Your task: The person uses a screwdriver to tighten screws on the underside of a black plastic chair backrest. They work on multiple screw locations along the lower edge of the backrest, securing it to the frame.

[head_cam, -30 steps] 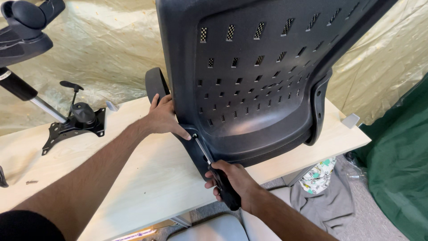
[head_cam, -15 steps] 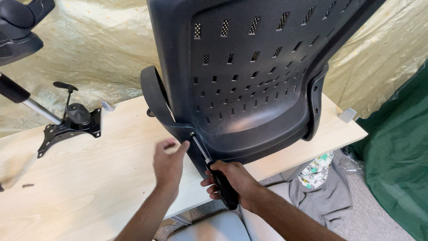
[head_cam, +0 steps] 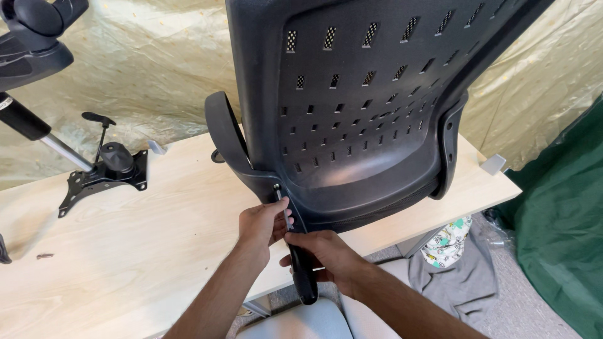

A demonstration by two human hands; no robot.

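Pale, light-grained wood makes up the wide tabletop (head_cam: 138,251), which runs from the lower left to a corner at the right. Behind it hangs a crinkled, yellowish-green plastic sheet (head_cam: 157,69) as a backdrop. A dark green fabric (head_cam: 559,220) drapes down at the right, and on the grey floor below lies a grey cloth with a patterned white and green piece (head_cam: 449,242) on it.

On the table's near edge stands a large black plastic chair backrest with rows of small slots (head_cam: 358,107), upright and leaning slightly. A black metal chair tilt mechanism with a lever (head_cam: 103,172) lies on the table at the left, well apart from it.

The right hand (head_cam: 326,254) is clamped around the black handle of a screwdriver (head_cam: 300,273), its shaft pointing up at the backrest's lower bracket. The left hand (head_cam: 262,223) pinches the shaft near the tip, fingers together.
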